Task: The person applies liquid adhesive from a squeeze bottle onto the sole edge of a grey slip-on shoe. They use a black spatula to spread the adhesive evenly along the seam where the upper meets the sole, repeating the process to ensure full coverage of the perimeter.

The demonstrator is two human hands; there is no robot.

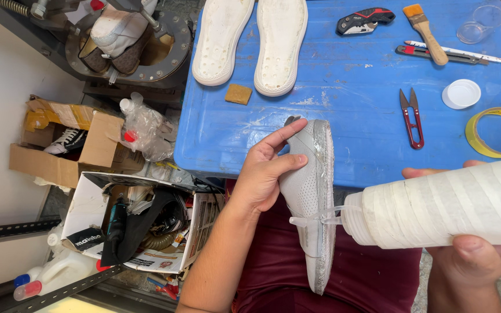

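**Glue bottle nozzle at shoe edge, soles not yet attached**

Centre of the frame: left hand [262, 174] wraps the grey mesh shoe upper [310, 191], held sole-side toward the right, fingers spread on its side, firm hold. Right hand [474, 249], lower right, grips a white tape-wrapped squeeze bottle [442, 211]; its thin nozzle touches or nearly touches the upper's bottom edge at mid-length, can't tell which. The edge along the upper looks shiny and wet from toe to heel, so a coat seems largely laid; judging by that, application is well along, maybe touch-up left.

Upper centre on the blue table [349, 93]: two white soles [250, 40] lie side by side, insides up, well apart from the upper, so bonding is not done. Near them a small tan block [238, 94]. Upper right: utility knife [365, 20], brush [426, 32], red snips [413, 119], white lid [461, 94], yellow tape roll [497, 132]. Left side: cardboard boxes [65, 145] with clutter.
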